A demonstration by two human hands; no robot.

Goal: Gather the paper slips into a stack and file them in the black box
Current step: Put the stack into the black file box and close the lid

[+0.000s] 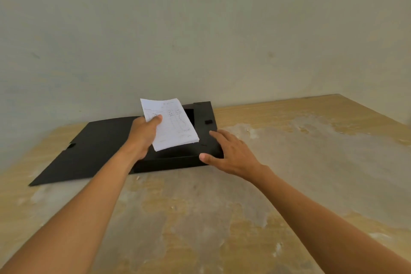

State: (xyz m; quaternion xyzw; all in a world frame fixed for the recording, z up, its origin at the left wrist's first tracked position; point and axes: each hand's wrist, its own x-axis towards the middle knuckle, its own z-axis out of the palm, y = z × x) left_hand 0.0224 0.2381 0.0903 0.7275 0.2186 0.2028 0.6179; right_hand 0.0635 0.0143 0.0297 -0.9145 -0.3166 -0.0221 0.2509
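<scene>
A white stack of paper slips (172, 125) with faint printed tables is pinched at its left edge by my left hand (142, 134), thumb on top. The stack hovers over the open tray of the black box (206, 115), which lies against the wall. The box's lid flap (89, 149) is folded out flat to the left. My right hand (230, 153) rests on the box's front right corner, fingers spread, thumb on the front rim, holding nothing. The inside of the tray is mostly hidden behind the paper and my left hand.
The box sits on a worn wooden table (289, 162) with patchy grey and yellow surface. A pale wall (200, 29) rises directly behind the box. The table's right edge runs diagonally at the far right.
</scene>
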